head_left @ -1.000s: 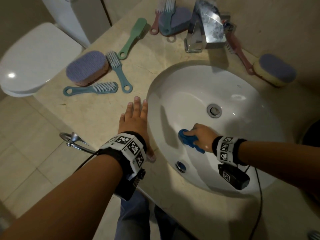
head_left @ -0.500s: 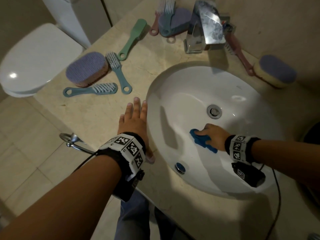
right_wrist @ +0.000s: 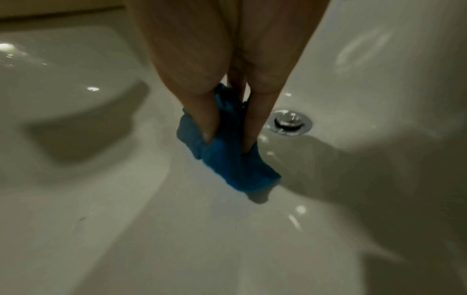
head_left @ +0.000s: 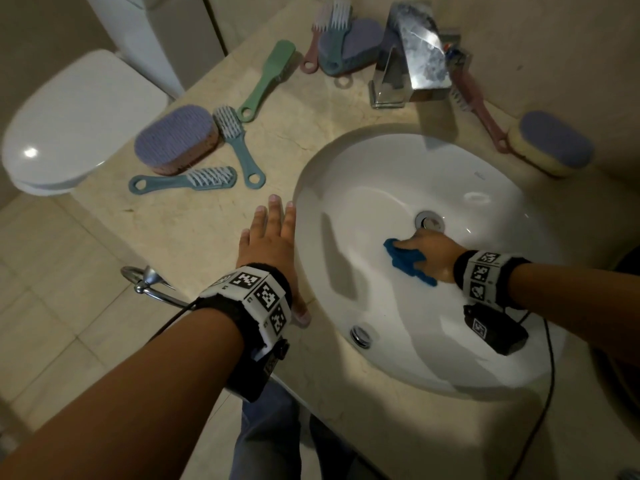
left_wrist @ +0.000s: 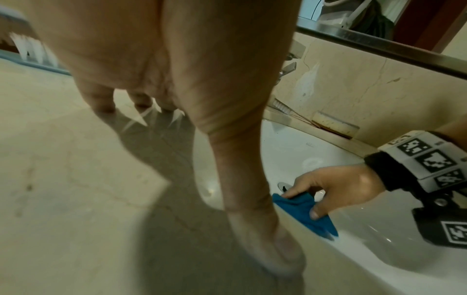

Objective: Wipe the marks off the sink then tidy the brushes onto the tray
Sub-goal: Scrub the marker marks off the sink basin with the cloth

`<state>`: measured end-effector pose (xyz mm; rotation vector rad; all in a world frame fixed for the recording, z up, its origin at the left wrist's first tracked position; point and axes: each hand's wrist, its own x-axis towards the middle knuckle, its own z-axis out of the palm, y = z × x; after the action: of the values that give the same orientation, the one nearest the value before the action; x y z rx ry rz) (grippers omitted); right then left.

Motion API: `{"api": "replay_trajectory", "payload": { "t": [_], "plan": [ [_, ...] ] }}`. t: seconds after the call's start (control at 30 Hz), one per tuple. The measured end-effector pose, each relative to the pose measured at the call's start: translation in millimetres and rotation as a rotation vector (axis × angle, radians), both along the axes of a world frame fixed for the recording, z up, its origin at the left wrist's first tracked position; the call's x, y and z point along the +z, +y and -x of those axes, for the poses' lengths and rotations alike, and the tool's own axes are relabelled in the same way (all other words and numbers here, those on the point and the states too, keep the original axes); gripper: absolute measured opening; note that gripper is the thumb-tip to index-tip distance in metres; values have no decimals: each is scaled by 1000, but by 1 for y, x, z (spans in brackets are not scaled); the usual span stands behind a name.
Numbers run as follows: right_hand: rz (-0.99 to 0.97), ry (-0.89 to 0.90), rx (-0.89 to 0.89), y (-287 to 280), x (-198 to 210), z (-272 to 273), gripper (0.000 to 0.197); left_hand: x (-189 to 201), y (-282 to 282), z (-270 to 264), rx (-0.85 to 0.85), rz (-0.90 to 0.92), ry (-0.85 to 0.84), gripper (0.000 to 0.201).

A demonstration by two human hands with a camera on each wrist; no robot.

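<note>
The right hand (head_left: 431, 256) is inside the white sink (head_left: 367, 188), and its grip is grasping a crumpled blue cloth (head_left: 405, 259). In the right wrist view the thumb and fingers (right_wrist: 255, 123) pinch the cloth (right_wrist: 227, 159) and press it on the bottom of the basin, just beside the chrome drain (right_wrist: 290, 120). The left hand (head_left: 268, 242) lies flat on the beige surface (head_left: 180, 237), at the left rim of the sink, with straight fingers; its grip is released and holds nothing.

The brushes lie on the surface around the sink. Two teal brushes (head_left: 239, 145) with white bristles are to the left, one touching a purple sponge (head_left: 175, 138) and the other (head_left: 183, 181) just in front of it. A green brush (head_left: 268, 79) lies further back. Near the chrome faucet (head_left: 412, 53) there is a small pile: a pink brush (head_left: 313, 43), a teal brush (head_left: 334, 46) and another purple sponge (head_left: 360, 39). To the right of the faucet a pink brush (head_left: 479, 109) reaches to a yellow sponge with purple top (head_left: 550, 143). A white toilet (head_left: 76, 123) stands to the left of the surface
</note>
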<state>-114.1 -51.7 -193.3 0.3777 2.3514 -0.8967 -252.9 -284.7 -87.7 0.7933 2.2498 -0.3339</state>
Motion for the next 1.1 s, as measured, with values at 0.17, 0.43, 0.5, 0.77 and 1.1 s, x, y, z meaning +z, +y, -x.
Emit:
{"api": "replay_trajectory", "payload": {
  "t": [0.17, 0.43, 0.5, 0.77, 1.1],
  "plan": [
    [68, -2, -327, 6, -25, -11, 23, -3, -1, 0, -34, -8, 0, 162],
    [-89, -196, -199, 21, 7, 14, 41, -5, -1, 1, -32, -12, -4, 163],
    [127, -24, -18, 0, 25, 14, 26, -5, -1, 0, -27, -14, -5, 162],
    [-52, -190, 220, -71, 30, -19, 46, -4, -1, 1, -14, -11, -20, 163],
    [-51, -227, 66, -66, 21, -9, 51, -4, 0, 1, -15, -20, -12, 162]
  ]
}}
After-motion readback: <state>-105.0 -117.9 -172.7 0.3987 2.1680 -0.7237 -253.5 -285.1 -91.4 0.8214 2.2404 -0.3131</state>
